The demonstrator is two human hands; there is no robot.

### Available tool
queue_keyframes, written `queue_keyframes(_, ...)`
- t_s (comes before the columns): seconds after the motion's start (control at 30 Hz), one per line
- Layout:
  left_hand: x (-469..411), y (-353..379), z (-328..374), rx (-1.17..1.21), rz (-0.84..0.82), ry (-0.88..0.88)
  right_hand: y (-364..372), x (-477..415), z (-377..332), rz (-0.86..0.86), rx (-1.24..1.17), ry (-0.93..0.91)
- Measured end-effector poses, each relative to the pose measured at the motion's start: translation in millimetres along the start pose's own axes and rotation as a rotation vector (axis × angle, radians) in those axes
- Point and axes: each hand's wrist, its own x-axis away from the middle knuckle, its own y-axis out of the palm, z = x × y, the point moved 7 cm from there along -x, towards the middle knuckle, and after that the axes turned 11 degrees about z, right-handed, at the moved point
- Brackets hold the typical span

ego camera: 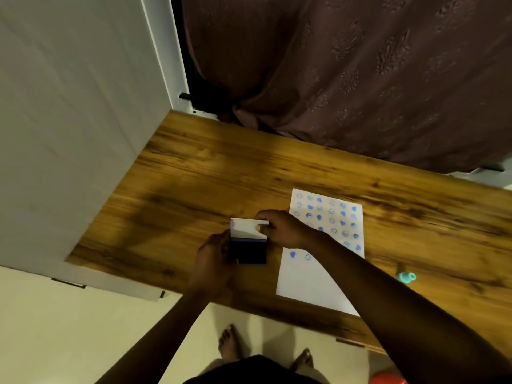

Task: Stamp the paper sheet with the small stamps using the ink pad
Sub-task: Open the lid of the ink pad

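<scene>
A dark blue ink pad [248, 252] lies on the wooden table [194, 176], its white lid [245, 227] hinged up at the far side. My left hand [213, 259] grips the pad's left side. My right hand [285, 228] pinches the lid's right edge, thumb on its inner face. To the right lies the white paper sheet [307, 278], its upper part covered with rows of blue heart and smiley prints. A small teal stamp [406, 276] lies on the table right of the sheet, apart from both hands.
A brown patterned curtain [360, 79] hangs behind the table. A white door or cabinet panel [69, 120] stands at the left. My bare feet [232, 342] are on the pale floor below the table's near edge. An orange object [388, 379] shows at the bottom.
</scene>
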Motion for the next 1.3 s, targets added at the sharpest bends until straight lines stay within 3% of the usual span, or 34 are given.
queue_keyframes(0.47, 4.2, 0.1, -2.4, -0.028, 0.06, 0.036, 11.4, -2.3, 13.3, 0.193, -0.007, 0.006)
queue_keyframes(1.3, 14.4, -2.7, 8.2, -0.019, 0.105, 0.052, 11.1, 1.8, 14.3, 0.23, 0.105, 0.039)
